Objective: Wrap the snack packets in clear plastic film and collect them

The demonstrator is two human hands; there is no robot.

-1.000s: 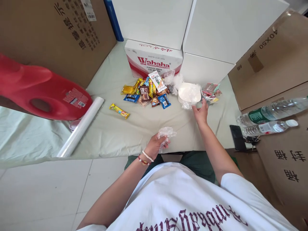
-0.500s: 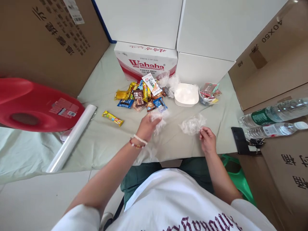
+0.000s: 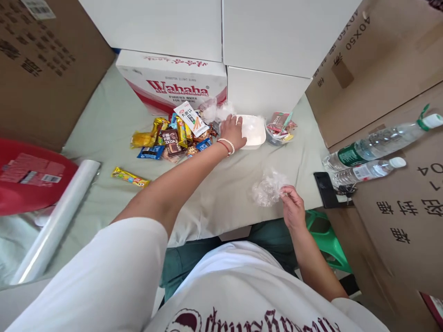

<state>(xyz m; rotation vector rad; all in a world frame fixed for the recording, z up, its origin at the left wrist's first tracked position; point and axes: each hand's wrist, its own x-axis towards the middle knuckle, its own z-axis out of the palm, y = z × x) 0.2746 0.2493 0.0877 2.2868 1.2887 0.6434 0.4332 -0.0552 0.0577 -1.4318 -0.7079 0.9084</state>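
Observation:
A white plastic bowl (image 3: 255, 133) stands in front of the stacked white boxes. My left hand (image 3: 232, 131), with beaded bracelets at the wrist, is closed at its left rim, the thumb over the inner side; part of the fingers' contact is hidden. Lower right, my right hand (image 3: 292, 205) pinches the edge of a crumpled clear plastic cover (image 3: 266, 189), which hangs above the cloth. Left of the bowl lies a heap of wrapped snacks, with a cocoa packet (image 3: 172, 142) and a white packet (image 3: 191, 118). Crumpled clear plastic (image 3: 216, 110) sits behind my left hand.
A clear tub (image 3: 279, 133) with small packets stands right of the bowl. A yellow snack bar (image 3: 130, 177) lies alone at left, near a roll of film (image 3: 57, 221). Bottles (image 3: 374, 170) and a phone (image 3: 326, 190) are at right. The Wahaha carton (image 3: 173, 85) stands behind.
My left hand has moved forward from the front of the snacks to the bowl; the plastic that was at it no longer shows there. My right hand still holds its cover. The view has shifted right.

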